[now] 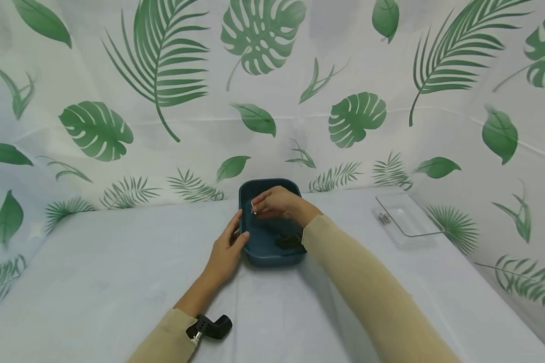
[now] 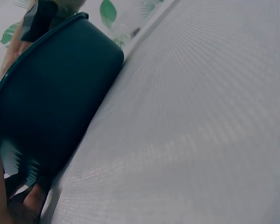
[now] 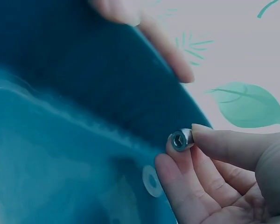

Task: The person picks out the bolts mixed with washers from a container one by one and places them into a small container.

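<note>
A dark blue plastic basin [image 1: 274, 261] stands at the middle of the white table. At its left side my left hand [image 1: 225, 254] holds the wall, thumb over the rim; in the left wrist view some fingers lie low against the basin's outside. My right hand [image 1: 279, 204] is above the basin's inside, pinching a small silver hex socket screw [image 3: 179, 140] between thumb and fingertips. The screw's socket end faces the right wrist camera; its shank is hidden by the fingers. A white washer [image 3: 151, 181] shows in the basin beside the right fingers.
A clear open box [image 1: 409, 242] stands at the right of the table, with small metal pieces [image 1: 383, 218] at its left side. A leaf-patterned cloth [image 1: 300, 121] hangs behind the table. Dark wrist camera mounts [image 1: 213, 327] sit on both wrists.
</note>
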`<state>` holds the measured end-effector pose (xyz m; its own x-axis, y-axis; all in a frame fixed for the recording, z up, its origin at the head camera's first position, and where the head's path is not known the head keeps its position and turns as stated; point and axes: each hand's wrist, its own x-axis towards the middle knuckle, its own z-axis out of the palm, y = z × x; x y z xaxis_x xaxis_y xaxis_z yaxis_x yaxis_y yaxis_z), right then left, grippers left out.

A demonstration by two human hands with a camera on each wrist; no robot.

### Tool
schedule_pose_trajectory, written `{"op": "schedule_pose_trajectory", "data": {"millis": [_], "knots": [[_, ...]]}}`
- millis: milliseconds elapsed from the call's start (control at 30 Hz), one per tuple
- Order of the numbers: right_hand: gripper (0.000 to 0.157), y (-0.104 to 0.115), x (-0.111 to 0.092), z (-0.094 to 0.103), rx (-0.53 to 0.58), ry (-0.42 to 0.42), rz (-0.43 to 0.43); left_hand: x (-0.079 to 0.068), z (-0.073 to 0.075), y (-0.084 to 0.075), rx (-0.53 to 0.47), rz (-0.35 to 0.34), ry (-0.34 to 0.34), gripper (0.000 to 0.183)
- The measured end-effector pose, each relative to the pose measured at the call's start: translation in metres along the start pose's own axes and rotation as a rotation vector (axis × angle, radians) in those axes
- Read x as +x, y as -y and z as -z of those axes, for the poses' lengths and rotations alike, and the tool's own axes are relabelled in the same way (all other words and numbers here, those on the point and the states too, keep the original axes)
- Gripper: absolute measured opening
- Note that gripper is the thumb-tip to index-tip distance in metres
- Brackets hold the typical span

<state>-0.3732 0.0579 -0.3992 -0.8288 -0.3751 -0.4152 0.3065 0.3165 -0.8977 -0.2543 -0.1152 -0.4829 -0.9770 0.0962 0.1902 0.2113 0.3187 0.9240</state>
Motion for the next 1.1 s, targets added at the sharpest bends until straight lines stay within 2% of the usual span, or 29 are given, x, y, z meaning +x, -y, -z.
{"op": "schedule_pose_trajectory", "data": {"millis": [200,467,767,1100], "knots": [[0.04,0.004,-0.016,0.015,0.011,-0.007,0.026,0.002,0.001,0.002,0.002,-0.002,0.005,0.06],[0.045,0.005,-0.043,0.041,-0.091,-0.019,0.07,0.001,0.001,0.0,0.007,-0.006,-0.002,0.06],[0.045,0.003,-0.075,0.081,-0.167,-0.081,0.102,0.001,0.0,-0.001,0.011,-0.013,0.025,0.061],[0.045,-0.012,-0.104,0.129,-0.223,-0.156,0.109,0.001,0.003,-0.001,0.03,-0.012,0.032,0.061]]}}
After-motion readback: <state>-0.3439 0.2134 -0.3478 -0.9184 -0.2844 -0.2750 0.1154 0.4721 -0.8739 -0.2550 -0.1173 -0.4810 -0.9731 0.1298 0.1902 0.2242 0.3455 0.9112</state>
